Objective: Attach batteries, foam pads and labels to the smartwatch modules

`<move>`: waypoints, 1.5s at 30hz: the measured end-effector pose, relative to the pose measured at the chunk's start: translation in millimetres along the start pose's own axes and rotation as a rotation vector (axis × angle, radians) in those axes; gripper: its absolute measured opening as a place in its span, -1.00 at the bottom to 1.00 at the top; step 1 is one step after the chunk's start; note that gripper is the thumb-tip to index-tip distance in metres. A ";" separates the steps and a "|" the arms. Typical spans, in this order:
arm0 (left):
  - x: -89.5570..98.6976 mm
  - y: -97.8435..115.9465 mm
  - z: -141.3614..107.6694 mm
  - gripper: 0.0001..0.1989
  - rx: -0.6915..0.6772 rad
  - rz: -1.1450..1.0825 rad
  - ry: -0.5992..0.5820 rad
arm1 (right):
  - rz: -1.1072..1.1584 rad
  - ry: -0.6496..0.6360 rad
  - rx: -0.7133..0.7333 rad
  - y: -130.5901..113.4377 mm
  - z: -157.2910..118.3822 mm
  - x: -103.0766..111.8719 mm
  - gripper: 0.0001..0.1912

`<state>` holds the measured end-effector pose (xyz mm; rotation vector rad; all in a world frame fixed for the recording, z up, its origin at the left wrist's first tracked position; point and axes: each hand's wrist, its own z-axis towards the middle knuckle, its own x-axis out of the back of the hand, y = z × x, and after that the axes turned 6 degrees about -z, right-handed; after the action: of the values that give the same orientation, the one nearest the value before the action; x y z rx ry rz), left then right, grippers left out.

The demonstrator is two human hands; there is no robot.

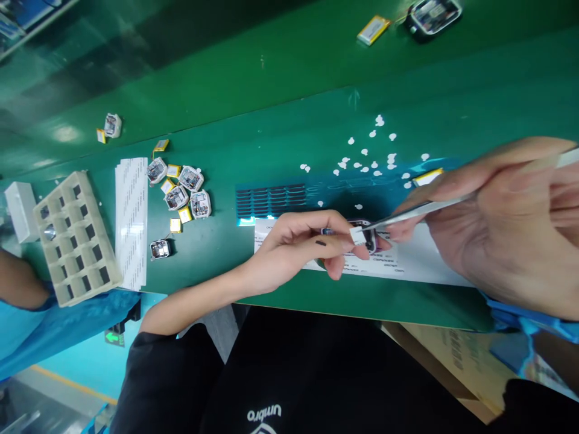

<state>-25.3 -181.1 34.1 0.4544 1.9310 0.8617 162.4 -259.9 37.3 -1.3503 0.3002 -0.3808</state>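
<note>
Tray: beige grid tray [80, 178] on the green table [226, 150].

Parts: silvery watch modules [190, 178] and yellow batteries [184, 214] lie clustered right of the tray.

Left hand [294, 247]: clenched around a small dark watch case [371, 240], just above a white paper sheet [420, 256].

Right hand [511, 223]: grasping steel tweezers [425, 209], their tip on a white tab [357, 235] at the case.

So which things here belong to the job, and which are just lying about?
In use: steel tweezers in the large hand; a small dark rounded casing held in the slimmer hand; a white paper tab at the tweezer tips.
Lying about: beige plastic compartment tray; stack of white label strips; yellow flat batteries; white-cased circuit modules.
</note>
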 end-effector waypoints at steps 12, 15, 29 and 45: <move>1.7 -2.8 -0.1 -0.80 -0.032 -0.021 -0.028 | 0.012 0.117 -0.003 7.1 -2.0 2.5 -0.72; -0.2 -3.6 0.1 -0.89 -0.069 0.086 -0.004 | 0.012 0.117 -0.027 3.9 -0.7 1.7 -0.69; 0.0 -5.7 0.8 -0.65 -0.225 0.280 -0.063 | -0.100 -0.077 -0.113 -2.3 0.1 4.3 -0.68; 2.7 -14.9 3.2 -0.70 -0.548 0.533 0.086 | 0.015 -0.053 -0.144 -3.0 6.8 6.3 -0.63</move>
<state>-23.3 -188.4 20.6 0.6087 1.5668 1.7177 170.7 -257.1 41.7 -1.4959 0.2975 -0.3150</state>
